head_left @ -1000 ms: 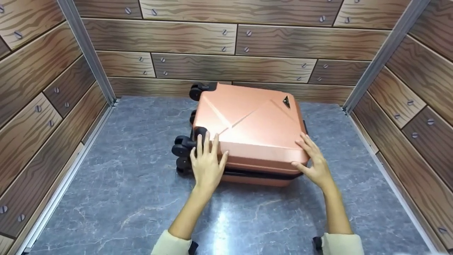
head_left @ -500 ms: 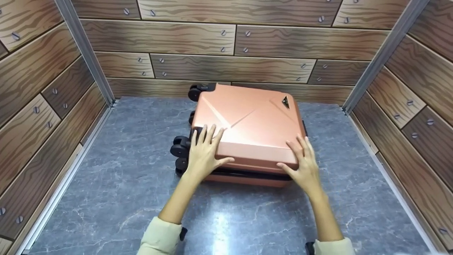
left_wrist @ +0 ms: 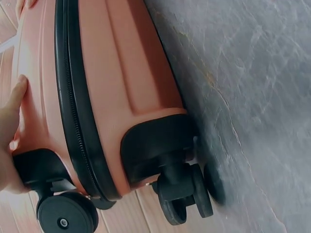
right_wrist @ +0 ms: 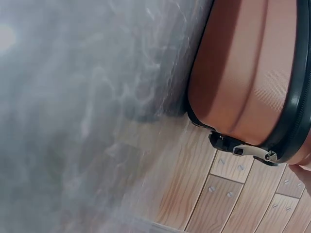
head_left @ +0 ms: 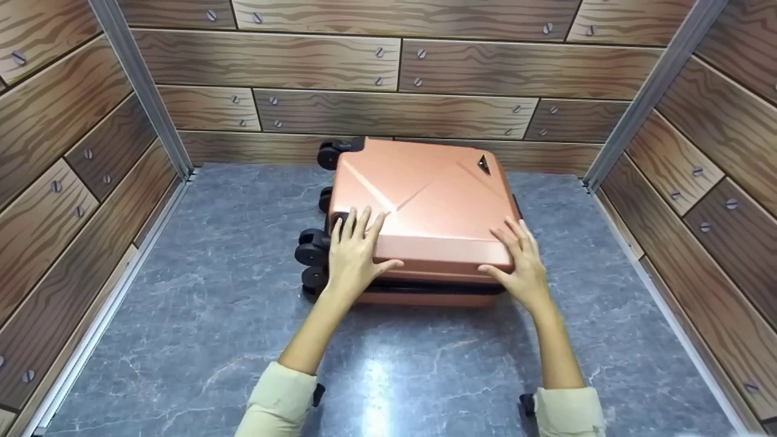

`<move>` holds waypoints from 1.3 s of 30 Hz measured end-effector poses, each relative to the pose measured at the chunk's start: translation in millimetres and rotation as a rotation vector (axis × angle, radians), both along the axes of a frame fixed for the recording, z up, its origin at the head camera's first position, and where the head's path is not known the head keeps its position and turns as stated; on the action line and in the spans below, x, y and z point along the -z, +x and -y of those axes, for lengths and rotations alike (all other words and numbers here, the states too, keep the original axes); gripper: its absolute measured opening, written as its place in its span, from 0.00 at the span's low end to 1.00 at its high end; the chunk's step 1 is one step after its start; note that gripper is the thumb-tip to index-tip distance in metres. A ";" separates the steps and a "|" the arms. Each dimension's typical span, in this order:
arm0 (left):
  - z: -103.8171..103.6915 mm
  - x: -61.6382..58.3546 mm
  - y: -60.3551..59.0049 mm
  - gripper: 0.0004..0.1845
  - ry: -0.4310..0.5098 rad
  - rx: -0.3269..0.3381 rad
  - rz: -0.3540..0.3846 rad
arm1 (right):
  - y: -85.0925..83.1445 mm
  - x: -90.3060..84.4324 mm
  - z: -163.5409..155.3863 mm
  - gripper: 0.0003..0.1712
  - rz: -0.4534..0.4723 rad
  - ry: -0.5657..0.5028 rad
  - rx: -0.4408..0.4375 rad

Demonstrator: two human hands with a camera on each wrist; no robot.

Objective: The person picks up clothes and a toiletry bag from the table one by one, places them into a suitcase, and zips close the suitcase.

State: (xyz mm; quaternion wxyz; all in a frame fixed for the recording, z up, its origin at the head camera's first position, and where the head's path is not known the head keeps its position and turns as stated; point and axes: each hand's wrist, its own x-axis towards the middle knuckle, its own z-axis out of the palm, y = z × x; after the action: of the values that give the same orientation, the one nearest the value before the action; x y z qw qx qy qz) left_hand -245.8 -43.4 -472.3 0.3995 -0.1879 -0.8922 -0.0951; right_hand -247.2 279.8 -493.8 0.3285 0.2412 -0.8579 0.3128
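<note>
A rose-gold hard-shell suitcase (head_left: 425, 194) lies flat on the grey floor, its black wheels (head_left: 311, 252) pointing left. My left hand (head_left: 352, 261) rests on its near left corner, fingers spread over the top and thumb against the front side. At the near right corner, my right hand (head_left: 523, 267) touches the shell the same way, fingers fairly straight. In the left wrist view, a black zipper (left_wrist: 73, 107) runs between the two shells beside my thumb. A metal zipper pull (right_wrist: 255, 152) shows near the right-hand end in the right wrist view.
Wood-patterned panels form the back wall (head_left: 340, 60), left wall (head_left: 36, 139) and right wall (head_left: 710, 164). Metal strips edge the marbled floor (head_left: 212, 291). The suitcase's far side lies close to the back wall.
My right hand has shifted left along the near right corner, and my left hand a little, its thumb spreading out. The suitcase has slid slightly away from me, toward the back wall.
</note>
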 end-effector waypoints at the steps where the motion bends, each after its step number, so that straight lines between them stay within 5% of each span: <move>1: -1.9 0.1 -0.8 0.49 0.002 -0.007 -0.006 | -2.4 -0.3 -1.8 0.41 0.008 -0.007 -0.011; 8: -11.2 0.9 -4.8 0.50 0.011 -0.034 -0.027 | -15.3 -0.9 -10.7 0.42 0.046 -0.044 -0.062; 17: -11.2 4.3 -4.6 0.50 0.020 -0.035 -0.033 | -5.1 -0.6 -5.8 0.43 0.124 -0.172 -0.029; 23: -11.6 7.0 -3.1 0.50 0.016 -0.042 -0.034 | 9.6 8.5 -9.8 0.31 0.187 -0.605 -0.066; 28: -12.5 6.3 -2.0 0.49 0.008 -0.050 -0.029 | 17.5 24.7 -20.8 0.20 0.221 -0.847 0.053; 39: -12.5 6.7 0.4 0.50 -0.002 -0.062 0.004 | 23.6 49.0 -25.9 0.17 0.401 -0.694 0.112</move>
State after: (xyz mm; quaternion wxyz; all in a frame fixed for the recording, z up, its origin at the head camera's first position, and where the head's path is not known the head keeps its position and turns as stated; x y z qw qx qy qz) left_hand -245.4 -30.9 -479.0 0.4003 -0.1601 -0.8985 -0.0821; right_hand -223.6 305.7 -542.8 0.2330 0.0030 -0.7602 0.6065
